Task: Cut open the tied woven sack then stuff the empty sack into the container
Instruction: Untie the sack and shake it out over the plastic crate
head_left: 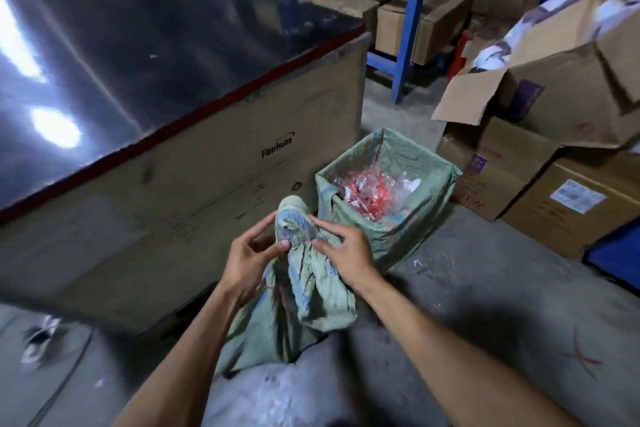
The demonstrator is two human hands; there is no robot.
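My left hand (251, 253) and right hand (343, 250) both pinch the bunched neck of the green woven sack (294, 295), held just before the lined container (388, 184). Loose folds could snag its rim and drag the liner askew. The big carton (214, 191) reads "FiberHome".

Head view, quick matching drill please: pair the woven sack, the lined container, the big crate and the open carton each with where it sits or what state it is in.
Things:
1. woven sack
2. container
3. crate
4. open carton

States:
A. lined green, clear and red plastic scraps inside
B. glossy black top, printed side
C. bunched neck pinched by left hand and right hand
D. flaps up, stacked at right

Pairs: 1-C, 2-A, 3-B, 4-D
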